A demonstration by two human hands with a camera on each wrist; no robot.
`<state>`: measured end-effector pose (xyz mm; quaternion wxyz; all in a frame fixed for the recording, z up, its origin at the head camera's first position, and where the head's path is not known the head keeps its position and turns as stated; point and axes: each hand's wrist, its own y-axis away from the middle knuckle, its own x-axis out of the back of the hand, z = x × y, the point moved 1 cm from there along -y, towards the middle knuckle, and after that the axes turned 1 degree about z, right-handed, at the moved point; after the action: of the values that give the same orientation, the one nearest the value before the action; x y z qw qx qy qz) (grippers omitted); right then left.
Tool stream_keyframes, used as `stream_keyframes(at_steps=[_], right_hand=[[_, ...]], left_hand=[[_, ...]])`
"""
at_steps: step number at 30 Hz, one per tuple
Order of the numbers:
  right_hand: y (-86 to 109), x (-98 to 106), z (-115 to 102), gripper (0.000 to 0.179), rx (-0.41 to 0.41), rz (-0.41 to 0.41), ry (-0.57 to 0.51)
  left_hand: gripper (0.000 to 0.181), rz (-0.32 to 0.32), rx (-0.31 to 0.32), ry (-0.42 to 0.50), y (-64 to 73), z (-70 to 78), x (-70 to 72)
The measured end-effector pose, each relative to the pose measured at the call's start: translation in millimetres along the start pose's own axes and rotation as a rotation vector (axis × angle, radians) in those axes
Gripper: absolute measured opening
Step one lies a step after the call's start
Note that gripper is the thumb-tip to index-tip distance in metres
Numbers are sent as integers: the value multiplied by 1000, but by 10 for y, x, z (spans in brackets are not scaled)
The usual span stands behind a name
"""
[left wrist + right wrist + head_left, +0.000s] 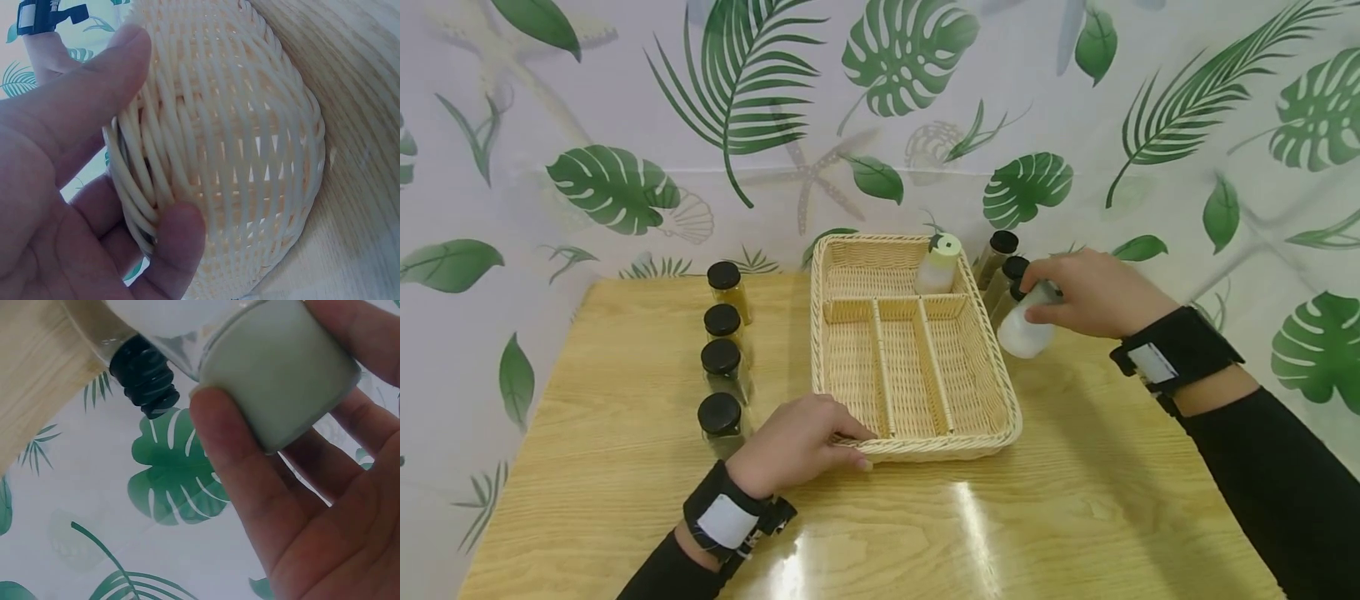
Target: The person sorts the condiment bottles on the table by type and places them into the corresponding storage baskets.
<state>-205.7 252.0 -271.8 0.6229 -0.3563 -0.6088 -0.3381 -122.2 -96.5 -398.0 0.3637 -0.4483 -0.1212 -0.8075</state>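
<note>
A woven wicker basket [917, 450] with dividers stands in the middle of the table. My left hand [797, 442] grips its front left rim, with thumb and fingers on either side of the wickerwork [237, 137] in the left wrist view. To the right of the basket, my right hand [1090, 292] holds a white-filled bottle [1024, 335], tilted, by its pale green cap [281, 375]. Inside the basket's back compartment, toward the right, a similar bottle [937, 271] with a pale yellow-green cap stands upright.
Several black-lidded jars [721, 357] line up left of the basket. More black-lidded jars [1002, 243] are in a row along its right side, close beside the held bottle. A leaf-print cloth [805, 100] hangs behind the wooden table [625, 467].
</note>
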Motion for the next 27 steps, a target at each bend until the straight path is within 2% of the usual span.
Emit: stream_keyframes(at_steps=[7, 15, 20, 27], right_hand=[[-173, 78, -128, 27, 1, -32, -24], [-243, 87, -194, 23, 10, -43, -31], [-321, 45, -232, 22, 15, -67, -28], [-517, 89, -302, 22, 60, -45, -13]], left_hand=[[28, 7, 3, -13, 28, -35, 51], [27, -17, -4, -1, 20, -47, -8], [28, -40, 14, 12, 30, -44, -29], [28, -13, -19, 6, 9, -86, 12]])
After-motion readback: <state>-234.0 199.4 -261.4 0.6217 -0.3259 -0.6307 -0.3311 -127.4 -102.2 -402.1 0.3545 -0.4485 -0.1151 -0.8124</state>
